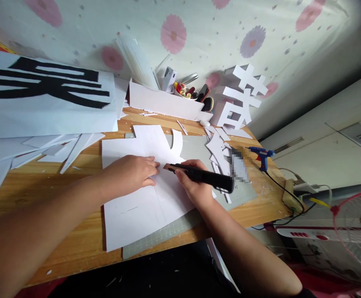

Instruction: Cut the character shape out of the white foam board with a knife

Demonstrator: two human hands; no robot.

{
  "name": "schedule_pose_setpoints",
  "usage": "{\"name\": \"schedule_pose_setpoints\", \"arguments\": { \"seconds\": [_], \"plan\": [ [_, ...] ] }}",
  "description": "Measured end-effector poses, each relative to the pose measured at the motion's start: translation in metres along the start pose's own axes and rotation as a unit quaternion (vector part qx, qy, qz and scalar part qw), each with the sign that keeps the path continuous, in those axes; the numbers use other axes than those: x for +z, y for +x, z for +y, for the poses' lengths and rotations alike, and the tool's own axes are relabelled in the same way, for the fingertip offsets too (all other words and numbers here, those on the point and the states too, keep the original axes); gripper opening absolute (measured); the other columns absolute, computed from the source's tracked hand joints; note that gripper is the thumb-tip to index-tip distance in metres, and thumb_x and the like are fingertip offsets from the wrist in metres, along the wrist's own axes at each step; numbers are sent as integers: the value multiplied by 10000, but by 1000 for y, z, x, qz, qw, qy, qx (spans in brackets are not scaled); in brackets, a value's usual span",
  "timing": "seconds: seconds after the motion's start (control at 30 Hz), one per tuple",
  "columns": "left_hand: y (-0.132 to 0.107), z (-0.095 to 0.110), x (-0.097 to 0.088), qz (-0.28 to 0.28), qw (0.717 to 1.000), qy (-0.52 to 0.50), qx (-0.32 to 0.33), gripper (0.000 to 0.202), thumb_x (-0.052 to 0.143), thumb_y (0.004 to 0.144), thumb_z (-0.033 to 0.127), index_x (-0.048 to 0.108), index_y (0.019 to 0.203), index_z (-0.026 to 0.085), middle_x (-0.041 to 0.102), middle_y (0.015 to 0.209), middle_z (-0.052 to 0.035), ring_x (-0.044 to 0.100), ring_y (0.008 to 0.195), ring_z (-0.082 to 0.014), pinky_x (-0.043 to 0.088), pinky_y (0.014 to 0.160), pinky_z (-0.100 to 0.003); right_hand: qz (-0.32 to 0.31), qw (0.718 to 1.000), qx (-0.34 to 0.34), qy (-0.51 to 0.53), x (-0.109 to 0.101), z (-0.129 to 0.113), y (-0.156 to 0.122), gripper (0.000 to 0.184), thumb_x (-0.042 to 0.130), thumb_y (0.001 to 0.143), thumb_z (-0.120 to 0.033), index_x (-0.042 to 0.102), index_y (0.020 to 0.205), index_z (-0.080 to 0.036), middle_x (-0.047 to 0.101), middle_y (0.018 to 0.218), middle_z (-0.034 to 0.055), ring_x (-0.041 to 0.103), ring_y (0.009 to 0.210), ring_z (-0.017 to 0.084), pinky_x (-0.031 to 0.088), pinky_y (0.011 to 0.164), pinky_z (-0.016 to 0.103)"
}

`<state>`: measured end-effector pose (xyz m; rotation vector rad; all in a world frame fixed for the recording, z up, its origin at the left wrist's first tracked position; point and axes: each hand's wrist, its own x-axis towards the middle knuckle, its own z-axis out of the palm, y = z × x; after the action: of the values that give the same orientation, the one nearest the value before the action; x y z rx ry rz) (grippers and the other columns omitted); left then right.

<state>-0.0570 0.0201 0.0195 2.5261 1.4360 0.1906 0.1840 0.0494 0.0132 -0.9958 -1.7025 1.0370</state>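
White board under one palm, black utility knife in the other hand

We have a large white board [143, 207] lying flat at the front of the wooden table [77, 244], partly over the grey cutting mat [192, 142]. Our left hand [133, 171] lies on it palm down, its fingers extended and near one another, gripping nothing. Our right hand [195, 190] has its fingers closed around the black utility knife [211, 179], whose tip points at our left fingertips, just beside them; whether it touches the board we cannot tell.

We judge the board light and fairly stiff, smooth enough to slide, and easily dented or snapped at its narrow parts. A spread palm on the broad middle should steady it; for lifting, we would take the wide edges with both hands. The knife looks rigid and easy to hold by its thick handle, well behind the tip.

At the back, a long white trough [164, 101] holds a bundle of translucent sticks [137, 58] and a white cup [180, 95] crowded with colourful tubes [183, 88]; the cup's lower contents are hidden from us
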Motion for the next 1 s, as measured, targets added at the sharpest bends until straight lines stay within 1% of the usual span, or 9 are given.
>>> {"name": "schedule_pose_setpoints", "arguments": {
  "seconds": [0.13, 0.23, 0.33, 0.47, 0.6, 0.7, 0.8, 0.87, 1.0],
  "plan": [
    [-1, -4, 1, 3, 1000, -15, 5, 132, 666, 995, 243, 785, 1052, 256, 779, 1371, -26, 631, 1420, -276, 532, 1117, -396, -4, 996, -32, -79, 3, 3, -9, 285, 820, 813, -450, 681, 991, -275, 789, 848, 22, 724, 715, 209, 589, 678, 364],
    [-1, -5, 2, 4, 1000, -15, 5, 148, 665, 991, 241, 782, 1079, 261, 762, 1409, -21, 619, 1435, -274, 526, 1117, -393, -13, 994, -38, -100, 2, 1, -11, 281, 803, 820, -447, 672, 1007, -283, 795, 863, 17, 727, 717, 211, 605, 693, 372],
    [-1, -4, 0, -3, 1000, -18, -3, 152, 672, 987, 238, 782, 1090, 260, 757, 1420, -27, 614, 1441, -276, 523, 1112, -394, -16, 993, -45, -109, 2, -1, -11, 277, 795, 827, -442, 661, 1013, -287, 801, 875, 14, 740, 726, 209, 616, 708, 373],
    [-1, -1, -4, -24, 999, -29, -21, 163, 681, 980, 226, 784, 1104, 254, 740, 1449, -41, 592, 1466, -291, 508, 1129, -413, -19, 992, -61, -110, 3, -2, -10, 259, 793, 835, -427, 661, 1004, -284, 806, 863, 14, 748, 714, 201, 614, 693, 360],
    [0, -2, -2, -8, 999, -30, -18, 187, 662, 984, 244, 791, 1118, 255, 742, 1445, -46, 611, 1445, -290, 500, 1135, -416, -20, 992, -68, -108, 4, -2, -11, 227, 791, 834, -406, 662, 973, -281, 796, 828, 4, 732, 678, 189, 611, 669, 348],
    [0, -4, 1, -2, 1000, -7, -12, 223, 656, 978, 260, 791, 1155, 262, 739, 1452, -33, 621, 1432, -259, 494, 1130, -376, -26, 990, -74, -113, 4, 1, -12, 212, 789, 837, -405, 658, 956, -288, 777, 788, -10, 711, 647, 183, 601, 649, 343],
    [0, -5, 2, 0, 1000, 3, -6, 281, 640, 975, 252, 773, 1222, 271, 719, 1482, -26, 607, 1442, -235, 478, 1137, -356, -37, 988, -90, -123, 3, 5, -13, 202, 780, 850, -396, 661, 975, -293, 782, 811, -6, 718, 664, 189, 600, 654, 351],
    [0, -5, 2, 0, 1000, -6, -5, 303, 640, 971, 250, 768, 1245, 268, 707, 1498, -35, 602, 1447, -241, 467, 1150, -363, -43, 986, -101, -126, 2, 7, -14, 204, 781, 859, -392, 663, 994, -296, 786, 835, -2, 721, 680, 192, 599, 658, 354],
    [1, -3, 0, -10, 1000, -11, -11, 336, 655, 959, 236, 763, 1276, 257, 697, 1511, -51, 592, 1459, -260, 446, 1173, -374, -54, 983, -109, -140, 1, 5, -15, 180, 764, 880, -389, 653, 983, -292, 759, 800, -8, 702, 664, 183, 592, 668, 348]
  ]
}}
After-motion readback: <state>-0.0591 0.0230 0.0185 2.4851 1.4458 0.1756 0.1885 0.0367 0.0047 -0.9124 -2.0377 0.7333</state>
